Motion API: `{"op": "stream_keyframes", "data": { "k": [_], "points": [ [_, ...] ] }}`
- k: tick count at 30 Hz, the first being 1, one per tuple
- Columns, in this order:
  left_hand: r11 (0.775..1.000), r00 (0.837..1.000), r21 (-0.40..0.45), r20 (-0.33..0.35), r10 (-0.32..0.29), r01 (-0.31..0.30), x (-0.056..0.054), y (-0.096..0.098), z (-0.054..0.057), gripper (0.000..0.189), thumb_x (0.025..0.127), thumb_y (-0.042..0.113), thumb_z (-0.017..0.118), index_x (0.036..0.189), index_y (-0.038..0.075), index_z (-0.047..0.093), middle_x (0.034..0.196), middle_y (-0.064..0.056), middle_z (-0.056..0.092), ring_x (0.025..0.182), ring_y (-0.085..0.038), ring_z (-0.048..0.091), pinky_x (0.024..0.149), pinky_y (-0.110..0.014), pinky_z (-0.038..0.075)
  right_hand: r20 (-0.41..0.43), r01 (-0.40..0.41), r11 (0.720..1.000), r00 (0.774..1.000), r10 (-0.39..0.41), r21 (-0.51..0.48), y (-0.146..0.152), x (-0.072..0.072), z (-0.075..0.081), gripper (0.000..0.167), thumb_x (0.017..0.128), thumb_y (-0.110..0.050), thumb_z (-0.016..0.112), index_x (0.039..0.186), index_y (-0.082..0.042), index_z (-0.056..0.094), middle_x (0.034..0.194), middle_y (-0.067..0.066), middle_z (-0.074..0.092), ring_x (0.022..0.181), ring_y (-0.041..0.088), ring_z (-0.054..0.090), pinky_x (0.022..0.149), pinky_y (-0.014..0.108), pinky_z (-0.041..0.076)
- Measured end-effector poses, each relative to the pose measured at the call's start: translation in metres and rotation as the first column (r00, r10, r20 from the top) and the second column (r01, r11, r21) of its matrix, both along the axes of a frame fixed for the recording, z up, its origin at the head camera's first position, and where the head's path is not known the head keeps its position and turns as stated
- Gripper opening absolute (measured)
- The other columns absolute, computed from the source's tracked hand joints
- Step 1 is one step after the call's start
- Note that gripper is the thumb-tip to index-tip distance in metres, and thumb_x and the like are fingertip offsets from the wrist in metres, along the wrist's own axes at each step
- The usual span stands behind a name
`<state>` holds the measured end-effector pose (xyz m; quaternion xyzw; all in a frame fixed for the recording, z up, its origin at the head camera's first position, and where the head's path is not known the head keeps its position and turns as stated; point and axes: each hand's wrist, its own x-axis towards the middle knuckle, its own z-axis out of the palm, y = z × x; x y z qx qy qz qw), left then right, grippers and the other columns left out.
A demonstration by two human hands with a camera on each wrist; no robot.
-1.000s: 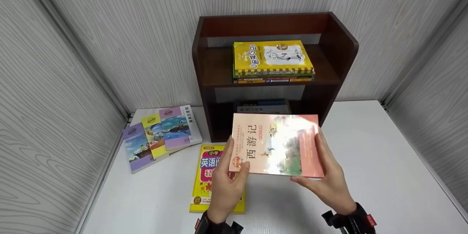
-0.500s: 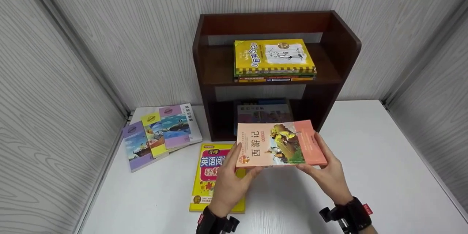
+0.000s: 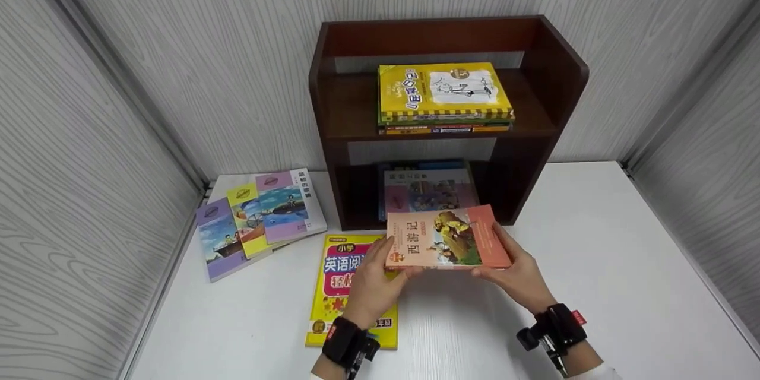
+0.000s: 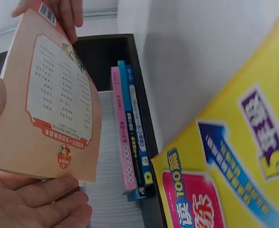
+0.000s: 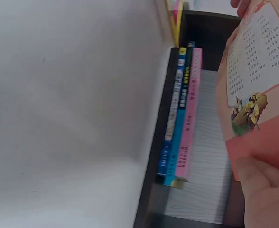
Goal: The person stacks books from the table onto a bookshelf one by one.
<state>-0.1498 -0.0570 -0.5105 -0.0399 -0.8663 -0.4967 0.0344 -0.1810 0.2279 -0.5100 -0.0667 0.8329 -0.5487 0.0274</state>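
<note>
Between my two hands is a peach-and-pink paperback book (image 3: pixel 445 237), its front cover facing up in the head view. My left hand (image 3: pixel 371 285) grips its left end, thumb along the near edge. At the other end my right hand (image 3: pixel 519 273) holds it the same way, thumb near the front corner. Both wrist views show the book's back cover (image 4: pixel 61 99) from below. Just behind it, on the lower shelf, lies a short stack of books; the grey-pink top one (image 3: pixel 430 187) is partly covered by the held book.
A dark brown two-tier bookshelf (image 3: pixel 329 181) stands at the back. On its upper shelf lies a stack of books with a yellow one (image 3: pixel 442 92) on top. Three overlapping books (image 3: pixel 261 222) lie at left. A yellow book (image 3: pixel 329 303) lies flat beneath my left hand.
Both hands have lowered the peach-and-pink book toward the lower shelf opening, and its cover has tipped flatter. The glare on the cover is gone.
</note>
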Motion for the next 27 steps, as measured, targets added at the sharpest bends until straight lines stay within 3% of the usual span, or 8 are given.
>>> {"op": "stream_keyframes", "data": {
  "k": [2,7,12,16,20,27],
  "points": [
    [0.999,1.0,-0.041,-0.003,-0.008,0.008,-0.01,-0.003,0.001,0.088,0.091,0.056,0.075,0.159,0.01,0.046,0.166,-0.016,0.043,0.155,-0.04,0.038,0.123,-0.06,0.035,0.004,-0.033,0.999,0.999,0.033,-0.015,0.001,-0.01,-0.002,0.109,0.086,-0.018,0.089,0.167,0.0,0.018,0.173,0.023,0.022,0.157,0.042,0.031,0.118,0.034,0.044],
    [0.993,0.999,-0.113,-0.023,-0.028,0.025,-0.037,-0.009,-0.004,0.09,0.086,0.056,0.08,0.158,0.011,0.049,0.164,-0.017,0.045,0.156,-0.043,0.034,0.125,-0.063,0.031,0.003,-0.109,0.993,0.994,0.11,-0.043,0.005,-0.037,-0.008,0.116,0.082,-0.011,0.091,0.167,0.002,0.014,0.173,0.025,0.022,0.152,0.04,0.04,0.102,0.01,0.047],
    [0.995,0.999,-0.099,-0.032,-0.004,0.001,-0.06,-0.013,-0.022,0.086,0.086,0.047,0.086,0.157,0.013,0.05,0.165,-0.021,0.043,0.156,-0.043,0.034,0.124,-0.062,0.033,0.002,-0.158,0.987,0.988,0.157,0.007,0.004,-0.062,-0.017,0.119,0.082,-0.006,0.091,0.168,-0.001,0.01,0.17,0.026,0.028,0.14,0.036,0.051,0.094,0.01,0.05],
    [0.995,0.997,-0.1,-0.074,0.016,-0.024,-0.075,-0.01,-0.037,0.087,0.087,0.042,0.086,0.158,0.011,0.047,0.165,-0.024,0.041,0.152,-0.043,0.041,0.122,-0.059,0.038,-0.007,-0.098,0.991,0.995,0.099,0.093,-0.002,-0.076,-0.02,0.113,0.082,-0.008,0.092,0.167,-0.001,0.018,0.171,0.023,0.029,0.148,0.034,0.045,0.108,0.024,0.05],
    [0.995,0.995,-0.092,-0.091,0.037,-0.045,-0.087,-0.008,-0.046,0.087,0.088,0.039,0.086,0.159,0.008,0.045,0.165,-0.019,0.043,0.147,-0.04,0.047,0.121,-0.054,0.041,-0.047,-0.019,0.985,0.999,0.028,0.173,-0.01,-0.085,-0.024,0.102,0.083,-0.01,0.091,0.164,0.002,0.031,0.168,0.024,0.034,0.152,0.037,0.041,0.12,0.048,0.042],
    [0.987,0.992,-0.151,-0.12,0.041,-0.059,-0.104,-0.005,-0.057,0.084,0.091,0.036,0.084,0.158,0.005,0.045,0.163,-0.019,0.046,0.142,-0.039,0.053,0.119,-0.052,0.043,-0.115,-0.006,0.968,0.993,0.037,0.252,-0.015,-0.094,-0.039,0.089,0.09,-0.015,0.085,0.16,0.006,0.034,0.169,0.029,0.029,0.154,0.046,0.032,0.124,0.057,0.035]
  ]
}}
